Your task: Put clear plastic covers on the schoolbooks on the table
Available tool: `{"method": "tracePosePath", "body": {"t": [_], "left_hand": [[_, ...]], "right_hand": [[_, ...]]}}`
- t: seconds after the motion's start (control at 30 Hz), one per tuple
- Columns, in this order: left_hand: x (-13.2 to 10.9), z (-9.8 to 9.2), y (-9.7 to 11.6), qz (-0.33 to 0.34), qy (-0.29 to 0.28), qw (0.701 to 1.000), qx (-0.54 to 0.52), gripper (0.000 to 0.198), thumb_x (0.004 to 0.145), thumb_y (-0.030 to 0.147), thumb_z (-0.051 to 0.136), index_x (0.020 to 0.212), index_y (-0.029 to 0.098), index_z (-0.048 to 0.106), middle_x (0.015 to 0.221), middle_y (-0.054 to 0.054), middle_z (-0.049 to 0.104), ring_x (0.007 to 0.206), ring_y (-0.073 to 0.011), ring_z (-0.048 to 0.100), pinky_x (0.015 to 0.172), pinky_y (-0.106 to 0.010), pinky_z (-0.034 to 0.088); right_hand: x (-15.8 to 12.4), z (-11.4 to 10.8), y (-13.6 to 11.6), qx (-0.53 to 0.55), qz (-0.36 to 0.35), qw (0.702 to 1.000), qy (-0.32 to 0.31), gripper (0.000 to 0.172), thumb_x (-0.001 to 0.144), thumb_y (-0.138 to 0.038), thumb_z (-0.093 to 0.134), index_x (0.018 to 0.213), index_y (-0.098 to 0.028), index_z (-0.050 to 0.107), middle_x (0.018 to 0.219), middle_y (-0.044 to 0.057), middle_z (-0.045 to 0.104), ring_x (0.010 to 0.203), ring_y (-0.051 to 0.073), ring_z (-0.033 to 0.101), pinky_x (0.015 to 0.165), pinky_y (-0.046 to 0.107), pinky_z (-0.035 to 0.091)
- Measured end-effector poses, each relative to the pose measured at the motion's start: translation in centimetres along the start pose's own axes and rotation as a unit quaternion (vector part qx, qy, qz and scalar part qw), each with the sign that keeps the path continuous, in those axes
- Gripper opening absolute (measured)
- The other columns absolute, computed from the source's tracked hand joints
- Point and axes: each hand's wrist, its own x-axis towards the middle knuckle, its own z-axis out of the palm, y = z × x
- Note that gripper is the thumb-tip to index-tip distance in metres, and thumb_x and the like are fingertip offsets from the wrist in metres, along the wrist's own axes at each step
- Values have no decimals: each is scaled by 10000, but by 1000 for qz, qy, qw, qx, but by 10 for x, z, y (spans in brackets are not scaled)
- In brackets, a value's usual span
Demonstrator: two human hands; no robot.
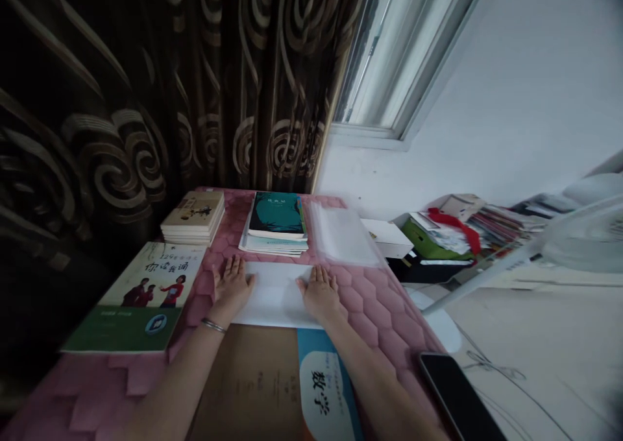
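My left hand point(232, 289) lies flat with fingers stretched forward on the left edge of a white sheet point(273, 293). My right hand point(319, 293) rests flat on the sheet's right edge, thumb pointing inward. Whether the sheet is paper or plastic film, I cannot tell. Directly in front of me, between my forearms, is a textbook point(324, 389) with a blue and white cover; a brown surface point(248, 376) adjoins it on the left. The near edge of the white sheet meets them.
On the pink hexagon-patterned tablecloth point(372, 308) are a green-and-white book point(141, 298), a stack of tan books point(195, 214), a teal-topped book stack point(276, 215) and translucent sheets point(343, 233). A phone point(457, 395) lies at the right edge. Beyond stands a white fan point(584, 237).
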Motion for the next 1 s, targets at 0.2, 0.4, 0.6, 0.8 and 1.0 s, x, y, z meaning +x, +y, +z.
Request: {"method": "tracePosePath", "body": {"t": [0.2, 0.4, 0.6, 0.8, 1.0], "left_hand": [[-23, -5, 11, -15, -14, 999, 42, 570, 958, 375, 318, 1457, 115, 407, 1554, -178, 311, 1437, -333, 282, 1140, -664, 44], [-68, -4, 3, -13, -21, 1000, 5, 530, 950, 333, 356, 1433, 135, 450, 1541, -138, 364, 1366, -319, 405, 1148, -632, 155], [-76, -1, -1, -64, 8, 997, -32, 519, 942, 328, 377, 1437, 193, 454, 1534, -140, 381, 1393, -290, 370, 1145, -555, 245], [-78, -2, -2, -65, 18, 997, -42, 510, 934, 369, 417, 1389, 165, 523, 1512, -173, 398, 1343, -343, 411, 1110, -541, 297], [-77, 0, -3, -64, 29, 996, -49, 502, 936, 410, 393, 1350, 184, 565, 1544, -143, 361, 1317, -354, 425, 1080, -555, 325]], "right_hand": [[-3, -2, -4, -21, -6, 1000, -5, 701, 983, -448, 263, 1472, 54, 292, 1547, 250, 264, 1450, 319, 230, 1164, 491, 119], [-2, -3, -3, -46, -4, 999, -15, 690, 986, -442, 271, 1470, 48, 304, 1536, 261, 289, 1443, 330, 245, 1154, 504, 144], [-4, -26, -42, -87, -77, 991, 60, 565, 970, -408, 369, 1367, -29, 503, 1481, 258, 395, 1344, 399, 368, 1053, 567, 274], [8, -19, -130, 20, -178, 984, -22, 596, 912, -593, 469, 1159, -83, 654, 1119, 201, 692, 1049, 297, 639, 916, 391, 448], [47, -5, -154, 12, -137, 989, -54, 643, 879, -638, 506, 1112, -68, 690, 1078, 234, 704, 1022, 318, 671, 819, 363, 510]]}}
